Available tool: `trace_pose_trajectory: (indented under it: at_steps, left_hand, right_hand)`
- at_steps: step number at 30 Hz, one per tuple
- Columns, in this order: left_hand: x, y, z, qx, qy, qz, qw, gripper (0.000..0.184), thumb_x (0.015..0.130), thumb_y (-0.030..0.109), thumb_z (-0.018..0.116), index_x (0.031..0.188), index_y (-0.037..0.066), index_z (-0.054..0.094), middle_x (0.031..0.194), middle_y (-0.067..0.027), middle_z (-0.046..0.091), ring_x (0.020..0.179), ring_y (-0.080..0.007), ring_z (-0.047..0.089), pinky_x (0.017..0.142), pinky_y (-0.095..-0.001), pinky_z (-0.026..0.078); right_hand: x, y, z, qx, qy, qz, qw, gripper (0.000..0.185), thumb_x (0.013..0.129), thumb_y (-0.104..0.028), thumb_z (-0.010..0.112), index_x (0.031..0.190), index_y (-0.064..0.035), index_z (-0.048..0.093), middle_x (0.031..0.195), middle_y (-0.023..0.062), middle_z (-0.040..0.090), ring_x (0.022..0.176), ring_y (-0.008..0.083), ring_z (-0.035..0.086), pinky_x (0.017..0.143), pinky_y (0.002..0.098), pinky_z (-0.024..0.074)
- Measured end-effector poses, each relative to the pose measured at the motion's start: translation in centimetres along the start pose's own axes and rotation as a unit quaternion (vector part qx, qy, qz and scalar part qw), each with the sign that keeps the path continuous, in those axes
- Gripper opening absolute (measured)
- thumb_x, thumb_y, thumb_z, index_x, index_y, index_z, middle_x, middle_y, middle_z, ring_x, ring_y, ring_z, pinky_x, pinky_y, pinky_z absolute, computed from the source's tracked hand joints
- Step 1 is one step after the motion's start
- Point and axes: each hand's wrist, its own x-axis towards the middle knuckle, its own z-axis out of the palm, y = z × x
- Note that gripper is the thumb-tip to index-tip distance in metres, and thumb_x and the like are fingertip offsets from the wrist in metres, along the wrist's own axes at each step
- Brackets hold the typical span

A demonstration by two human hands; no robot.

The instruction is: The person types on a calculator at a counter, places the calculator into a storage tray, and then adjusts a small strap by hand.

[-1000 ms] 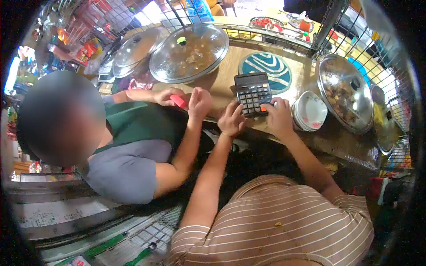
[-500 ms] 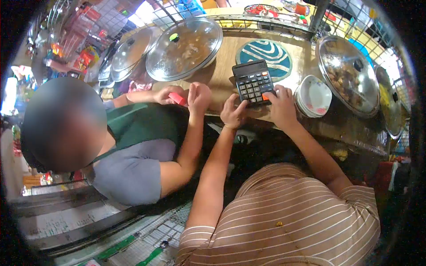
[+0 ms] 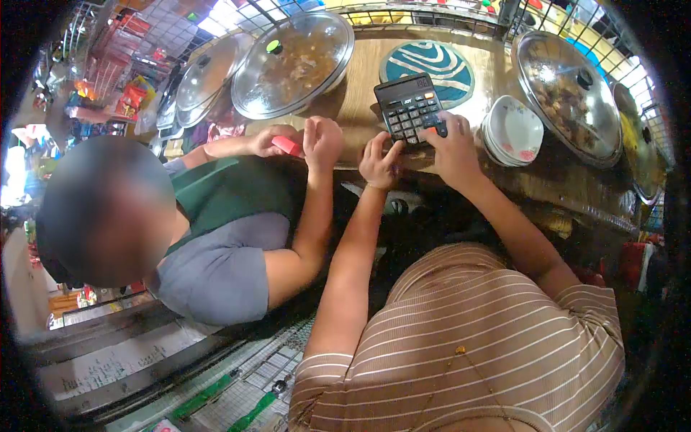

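A black calculator [image 3: 409, 108] with grey keys and a raised screen lies at a slant near the wooden counter's front edge. My right hand [image 3: 458, 151] is at its lower right corner, thumb over the keys by an orange one and fingers curled along the side. At the lower left corner, my left hand [image 3: 380, 164] has its fingers apart, with the fingertips by the calculator's edge. Whether they press on it I cannot tell. Behind the calculator is a round teal and white mat [image 3: 453, 68]. A stack of white flowered bowls [image 3: 515, 129] stands right of my right hand.
A person in a green apron [image 3: 223, 191] stands close on my left, holding a small red object [image 3: 287, 146]. Glass-lidded food pans stand on the counter at left [image 3: 295, 68] and right [image 3: 568, 101]. Black wire mesh [image 3: 410, 16] runs along the back.
My view has tilted down a little, so the counter sits higher in it. My right thumb has shifted slightly on the keys. My left hand stays by the lower left corner.
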Motion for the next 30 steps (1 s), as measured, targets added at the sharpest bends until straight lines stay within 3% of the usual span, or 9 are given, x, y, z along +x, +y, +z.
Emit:
trace_pose_trajectory:
  at_steps: [5,7,10,22,26,30]
  left_hand:
    - [0.5,0.6,-0.5,0.007,0.009,0.000,1.000,0.036,0.071,0.019,0.061,0.106,0.025,0.065,0.111,-0.0086,0.054,0.091,-0.0287,0.057,0.069,-0.0354,0.049]
    - [0.3,0.6,-0.4,0.001,0.015,0.002,1.000,0.036,0.070,0.018,0.062,0.106,0.025,0.065,0.110,-0.0085,0.055,0.091,-0.0287,0.057,0.069,-0.0355,0.049]
    - [0.3,0.5,-0.4,-0.009,0.027,0.009,1.000,0.035,0.070,0.016,0.063,0.104,0.024,0.065,0.108,-0.0083,0.055,0.091,-0.0287,0.057,0.068,-0.0358,0.049]
    - [0.5,0.9,-0.5,-0.026,0.051,0.007,0.998,0.037,0.070,0.011,0.063,0.105,0.023,0.062,0.107,-0.0085,0.056,0.089,-0.0303,0.058,0.068,-0.0366,0.050]
    - [-0.2,0.6,0.5,-0.035,0.099,-0.022,0.994,0.040,0.067,0.010,0.063,0.104,0.023,0.060,0.107,-0.0080,0.056,0.084,-0.0296,0.060,0.064,-0.0364,0.051]
    - [-0.2,0.4,0.4,-0.019,0.085,-0.026,0.996,0.041,0.065,0.009,0.063,0.103,0.023,0.060,0.107,-0.0083,0.056,0.082,-0.0280,0.061,0.060,-0.0348,0.051]
  right_hand:
    - [0.1,-0.5,1.0,-0.019,0.000,-0.016,1.000,0.041,0.066,-0.028,0.075,0.106,-0.0232,0.066,0.128,0.0143,0.039,0.115,0.0400,0.037,0.093,0.0539,0.0354]
    - [-0.2,-0.4,1.8,-0.039,-0.002,-0.022,0.999,0.036,0.072,-0.017,0.066,0.107,-0.0237,0.066,0.129,0.0150,0.038,0.117,0.0408,0.036,0.095,0.0542,0.0334]
    - [-0.3,-0.2,2.4,-0.040,-0.009,-0.015,0.999,0.039,0.072,-0.010,0.061,0.108,-0.0240,0.065,0.129,0.0151,0.038,0.119,0.0412,0.035,0.098,0.0536,0.0316]
    - [-1.1,0.3,0.5,-0.056,0.058,0.015,0.997,0.036,0.072,-0.007,0.060,0.106,-0.0168,0.065,0.118,0.0138,0.044,0.111,0.0368,0.041,0.091,0.0477,0.0389]
    - [-1.8,0.7,0.8,-0.061,0.061,-0.008,0.996,0.035,0.072,-0.004,0.057,0.105,-0.0151,0.065,0.117,0.0143,0.045,0.111,0.0365,0.041,0.091,0.0470,0.0383]
    - [-2.0,0.3,1.0,-0.059,0.041,0.016,0.997,0.040,0.071,-0.003,0.058,0.110,-0.0102,0.058,0.117,0.0156,0.044,0.111,0.0369,0.040,0.092,0.0474,0.0364]
